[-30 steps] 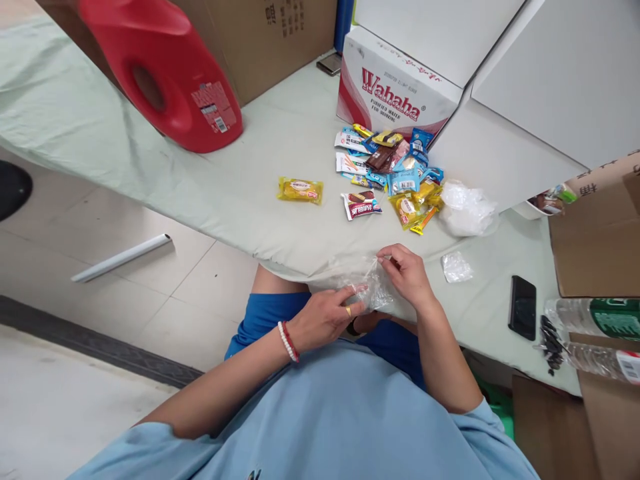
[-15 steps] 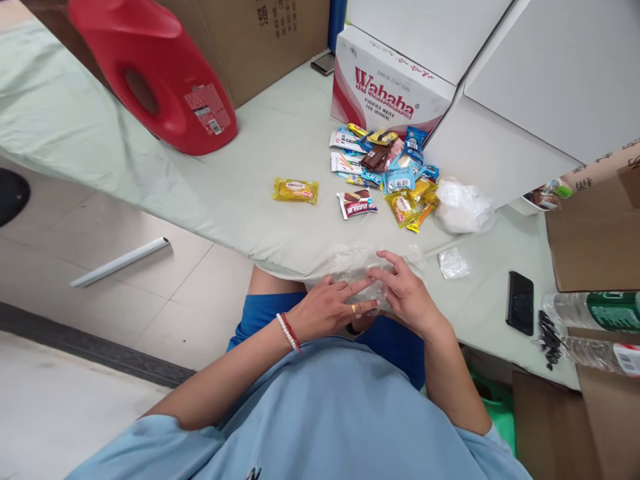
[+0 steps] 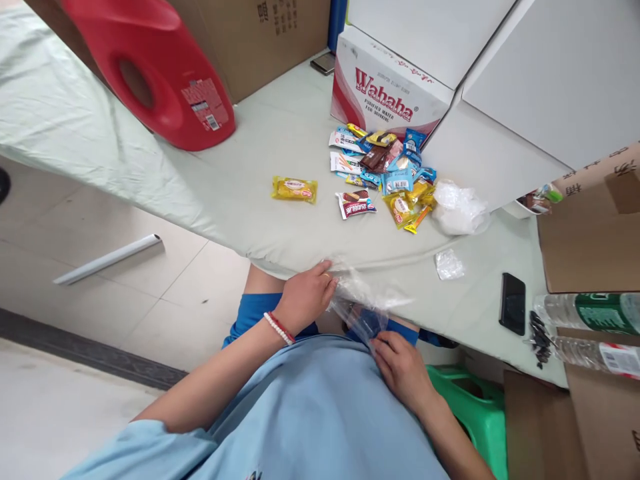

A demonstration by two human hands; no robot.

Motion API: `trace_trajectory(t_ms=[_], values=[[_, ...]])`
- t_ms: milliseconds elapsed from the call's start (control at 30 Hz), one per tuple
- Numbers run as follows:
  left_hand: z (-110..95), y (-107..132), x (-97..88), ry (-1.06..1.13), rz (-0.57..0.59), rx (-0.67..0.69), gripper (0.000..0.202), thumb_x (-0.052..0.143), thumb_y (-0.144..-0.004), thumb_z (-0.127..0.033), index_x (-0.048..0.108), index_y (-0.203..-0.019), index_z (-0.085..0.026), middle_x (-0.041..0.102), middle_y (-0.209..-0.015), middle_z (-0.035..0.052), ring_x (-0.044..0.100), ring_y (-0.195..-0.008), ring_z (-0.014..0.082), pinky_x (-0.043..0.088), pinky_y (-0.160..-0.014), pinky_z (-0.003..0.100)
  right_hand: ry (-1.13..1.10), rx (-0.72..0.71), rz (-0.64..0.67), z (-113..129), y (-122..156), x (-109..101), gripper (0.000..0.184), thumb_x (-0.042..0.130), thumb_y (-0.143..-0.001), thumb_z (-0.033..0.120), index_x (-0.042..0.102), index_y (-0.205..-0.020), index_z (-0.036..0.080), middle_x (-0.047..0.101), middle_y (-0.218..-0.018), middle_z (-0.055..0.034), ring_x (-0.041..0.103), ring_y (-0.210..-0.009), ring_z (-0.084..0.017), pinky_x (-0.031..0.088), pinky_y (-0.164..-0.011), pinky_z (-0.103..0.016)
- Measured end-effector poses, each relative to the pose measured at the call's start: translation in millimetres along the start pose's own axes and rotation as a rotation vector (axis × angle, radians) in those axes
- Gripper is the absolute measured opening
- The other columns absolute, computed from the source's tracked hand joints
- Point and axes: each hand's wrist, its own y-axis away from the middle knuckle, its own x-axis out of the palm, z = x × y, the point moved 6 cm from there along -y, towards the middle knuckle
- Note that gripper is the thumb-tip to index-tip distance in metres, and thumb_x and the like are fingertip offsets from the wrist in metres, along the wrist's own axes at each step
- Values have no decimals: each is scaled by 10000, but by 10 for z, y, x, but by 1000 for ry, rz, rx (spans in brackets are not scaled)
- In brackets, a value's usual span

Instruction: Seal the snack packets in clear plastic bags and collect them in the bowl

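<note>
A clear plastic bag [image 3: 367, 293] stretches between my two hands at the table's front edge, partly over my lap. My left hand [image 3: 309, 297] is closed on its left side. Lower down and to the right, my right hand [image 3: 401, 367] pinches the bag's near edge. Beyond the bag lie a yellow-wrapped snack [image 3: 295, 190] and a white and dark red snack packet [image 3: 355, 204], each apart on the cloth. Several more wrapped snacks [image 3: 400, 180] are heaped in front of a Wahaha water carton [image 3: 385, 87].
A red detergent jug [image 3: 200, 73] stands at the left by a cardboard box [image 3: 280, 40]. To the right are a crumpled white plastic bag [image 3: 460, 207], a small folded clear wrapper [image 3: 449, 264], a phone [image 3: 513, 303] and plastic bottles [image 3: 560, 310]. A green stool [image 3: 480, 420] stands below.
My hands have moved apart, the right one down toward my body and the left slightly left. The clear bag is now pulled out between them, off the tabletop toward my lap.
</note>
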Motion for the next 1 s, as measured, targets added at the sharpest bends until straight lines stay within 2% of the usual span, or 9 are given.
trace_trajectory(t_ms=[67, 233, 333, 433, 533, 600, 700, 900, 1000], values=[[-11, 34, -8, -8, -36, 16, 324, 473, -1049, -304, 755, -937, -189, 668, -1440, 94, 721, -1055, 263, 609, -845, 416, -128, 104, 26, -93, 117, 50, 206, 597, -1019, 243, 733, -1173, 236, 741, -1138, -94, 730, -970, -207, 622, -826, -322], [-156, 31, -140, -75, -195, 75, 149, 598, -951, -200, 745, -968, -180, 660, -1400, 163, 609, -1202, 347, 541, -992, 540, -248, 421, -258, -459, 1, -167, 274, 669, -981, 365, 692, -1216, 225, 690, -1148, -95, 570, -606, -121, 582, -631, -308], [-296, 0, -204, -96, -291, 157, 311, 593, -914, -108, 705, -1184, -217, 522, -1566, 158, 445, -1449, 375, 406, -1134, 621, -280, 433, -223, -486, -257, -131, 488, 716, -939, 393, 620, -1392, 240, 640, -1280, -124, 549, -614, -117, 583, -657, -328], [-448, -35, -183, -61, -287, 377, 367, 572, -925, -74, 696, -1192, -292, 483, -1617, 71, 299, -1569, 346, 189, -1247, 682, -314, 400, -198, -472, -470, -85, 409, 629, -987, 348, 639, -1385, 254, 650, -1284, -113, 581, -652, -125, 583, -715, -335], [-464, -105, -149, 79, -211, 489, 163, 565, -990, -191, 715, -1003, -255, 680, -1372, 61, 485, -1437, 309, 304, -1218, 610, -283, 405, -326, -556, -550, -199, 247, 576, -1010, 343, 744, -1158, 239, 706, -1117, -84, 653, -821, -177, 566, -803, -348], [-363, -185, -172, 207, -208, 386, 211, 513, -1034, -261, 695, -935, -218, 738, -1095, 81, 641, -1156, 255, 491, -1034, 461, -284, 490, -472, -693, -516, -325, 252, 601, -997, 396, 744, -1104, 218, 710, -1061, -83, 645, -830, -187, 555, -780, -343], [-201, -255, -244, 314, -291, 162, 305, 426, -1075, -320, 663, -924, -202, 665, -838, 59, 621, -823, 204, 507, -779, 342, -436, 641, -592, -879, -454, -393, 428, 599, -983, 528, 668, -1240, 193, 706, -1113, -109, 640, -818, -188, 557, -698, -322], [-232, -261, -268, 357, -320, 20, 341, 384, -1084, -355, 620, -879, -218, 614, -825, 36, 590, -750, 177, 446, -695, 297, -448, 467, -354, -695, -827, -153, 985, 800, -772, 635, 408, -1559, 191, 567, -1459, -191, 579, -1315, -307, 547, -1026, -452], [-95, -338, -272, 407, -372, -79, 354, 406, -1067, -377, 557, -786, -224, 578, -786, 22, 560, -717, 166, 427, -691, 292, -416, 522, -448, -781, -1036, -109, 757, 797, -782, 571, 575, -1393, 184, 644, -1337, -165, 619, -1229, -287, 556, -992, -435]])
